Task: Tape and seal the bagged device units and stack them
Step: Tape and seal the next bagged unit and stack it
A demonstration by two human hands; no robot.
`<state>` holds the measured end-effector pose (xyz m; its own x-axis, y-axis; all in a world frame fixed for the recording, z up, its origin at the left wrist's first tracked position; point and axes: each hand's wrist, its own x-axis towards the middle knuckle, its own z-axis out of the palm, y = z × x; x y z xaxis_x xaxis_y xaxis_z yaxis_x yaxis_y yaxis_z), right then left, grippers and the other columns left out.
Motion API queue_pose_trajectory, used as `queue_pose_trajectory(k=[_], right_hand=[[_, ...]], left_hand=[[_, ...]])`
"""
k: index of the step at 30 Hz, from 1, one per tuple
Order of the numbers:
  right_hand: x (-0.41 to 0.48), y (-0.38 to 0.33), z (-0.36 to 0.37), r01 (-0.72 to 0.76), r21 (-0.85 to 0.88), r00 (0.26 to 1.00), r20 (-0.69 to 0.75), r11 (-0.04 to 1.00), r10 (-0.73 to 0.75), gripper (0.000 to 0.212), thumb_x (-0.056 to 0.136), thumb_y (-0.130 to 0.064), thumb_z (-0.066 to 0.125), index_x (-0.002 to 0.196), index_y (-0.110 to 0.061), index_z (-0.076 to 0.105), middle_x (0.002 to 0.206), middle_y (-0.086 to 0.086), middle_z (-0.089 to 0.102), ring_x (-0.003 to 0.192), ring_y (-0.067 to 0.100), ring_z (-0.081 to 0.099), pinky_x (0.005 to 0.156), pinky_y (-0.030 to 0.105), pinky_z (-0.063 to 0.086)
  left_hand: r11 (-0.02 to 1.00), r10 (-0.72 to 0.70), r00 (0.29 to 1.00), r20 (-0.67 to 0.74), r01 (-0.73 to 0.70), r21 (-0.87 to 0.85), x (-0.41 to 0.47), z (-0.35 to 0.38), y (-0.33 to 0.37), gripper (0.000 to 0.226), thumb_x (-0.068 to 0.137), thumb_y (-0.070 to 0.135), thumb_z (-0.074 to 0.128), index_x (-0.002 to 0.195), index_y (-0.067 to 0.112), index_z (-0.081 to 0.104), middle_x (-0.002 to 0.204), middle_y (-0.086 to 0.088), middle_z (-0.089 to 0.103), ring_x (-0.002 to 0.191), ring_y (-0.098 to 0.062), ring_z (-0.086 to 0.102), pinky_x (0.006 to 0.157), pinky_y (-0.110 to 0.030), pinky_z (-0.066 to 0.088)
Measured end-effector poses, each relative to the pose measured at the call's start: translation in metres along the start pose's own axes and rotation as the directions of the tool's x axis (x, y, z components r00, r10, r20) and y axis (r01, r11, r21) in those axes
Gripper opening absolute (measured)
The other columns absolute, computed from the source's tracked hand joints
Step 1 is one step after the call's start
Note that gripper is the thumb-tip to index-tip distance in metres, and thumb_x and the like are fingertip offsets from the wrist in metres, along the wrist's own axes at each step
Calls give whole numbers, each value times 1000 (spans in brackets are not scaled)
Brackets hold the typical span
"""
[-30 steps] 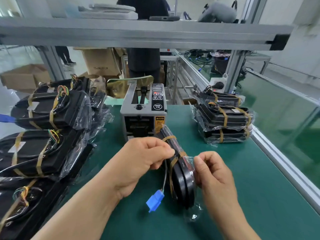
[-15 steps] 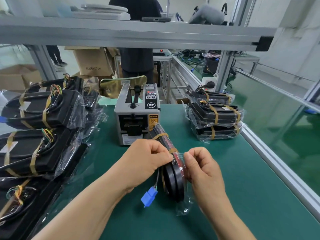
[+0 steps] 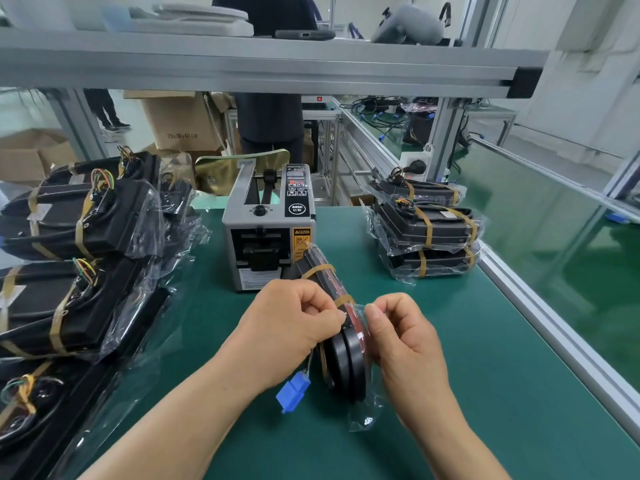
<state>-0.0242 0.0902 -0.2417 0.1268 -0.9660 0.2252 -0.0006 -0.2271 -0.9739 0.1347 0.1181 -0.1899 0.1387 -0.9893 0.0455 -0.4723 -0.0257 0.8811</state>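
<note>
Both hands meet over one bagged unit (image 3: 347, 356), which stands on edge on the green mat (image 3: 491, 382) between them. The left hand (image 3: 291, 327) is curled, its fingertips pinching the top of the unit. The right hand (image 3: 403, 337) is curled too, thumb and fingers pinching the clear plastic on the other side – the two hands nearly touch. Two amber tape bands (image 3: 318, 270) wrap the unit's far end, just beyond the knuckles. A blue connector (image 3: 293, 392) hangs on thin wires below the left hand.

Just beyond the hands stands a grey tape dispenser (image 3: 266, 233), the unit's far end touching or almost touching its front. Beyond and to the outside of the right hand sits a stack of taped units (image 3: 429, 237). To the outside of the left hand lies a larger pile of bagged units (image 3: 79, 220) – black, banded in amber tape, with coloured wires showing.
</note>
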Motion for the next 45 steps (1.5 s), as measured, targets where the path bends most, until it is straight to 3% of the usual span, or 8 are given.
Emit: queue_pose_trajectory(k=[11,18,27,31,35,38,41,45], right_hand=[[0,-2,-2,-3,35,1000,20,999,3,34,73,-57,62,74,-24,56,60,-10,50,54,7,42,54,28,37],[0,0,-5,-5,31,1000,26,999,5,24,80,-49,61,75,-25,57,60,-10,50,55,8,42,54,29,37],[1,-7,-10,-63,29,998,8,998,63,25,79,-47,62,73,-23,56,61,-8,48,57,11,40,59,33,37],[10,-22,-10,-50,-151,998,19,987,53,42,64,-59,75,76,-24,56,57,-16,44,52,3,39,51,15,36],[17,-29,-10,-82,-297,994,45,951,100,32,69,-34,85,82,-27,57,56,-16,43,52,3,39,51,19,35],[19,-27,-15,-76,-308,995,39,948,93,28,72,-30,83,85,-36,59,72,-19,59,68,-1,54,63,16,42],[21,-25,-18,-137,-177,978,133,975,161,31,81,-19,77,94,-43,63,103,-29,67,103,-9,61,88,17,45],[22,-25,-21,-177,-60,946,266,982,187,38,88,0,68,109,-32,68,116,-21,71,108,-4,65,86,15,51]], left_hand=[[998,48,999,-17,-47,50,1,2,-1,12,79,34,76,73,29,67,47,15,42,43,-3,34,42,-11,31],[994,-86,992,-89,79,-76,6,12,0,44,51,52,78,79,25,58,50,19,44,48,-1,39,56,-22,36],[970,-114,992,-52,100,-220,22,11,2,30,77,30,83,64,19,59,49,11,53,45,-4,43,57,-25,37],[970,-114,992,-57,99,-221,22,14,1,31,77,32,82,64,20,57,49,11,51,47,-7,41,58,-27,37],[972,-109,993,-37,99,-212,20,14,-2,21,86,27,73,74,16,59,54,7,59,47,-8,45,56,-24,41],[969,-81,996,-26,73,-236,15,8,-7,16,89,26,69,77,18,61,57,4,64,45,-7,46,51,-16,40],[996,-20,974,-226,-2,-93,19,-8,-19,13,86,33,71,77,31,63,61,14,61,51,-1,47,54,-15,40],[982,177,949,-262,-152,113,36,-39,-23,28,90,19,69,104,42,63,100,26,58,96,9,52,77,-2,39]])
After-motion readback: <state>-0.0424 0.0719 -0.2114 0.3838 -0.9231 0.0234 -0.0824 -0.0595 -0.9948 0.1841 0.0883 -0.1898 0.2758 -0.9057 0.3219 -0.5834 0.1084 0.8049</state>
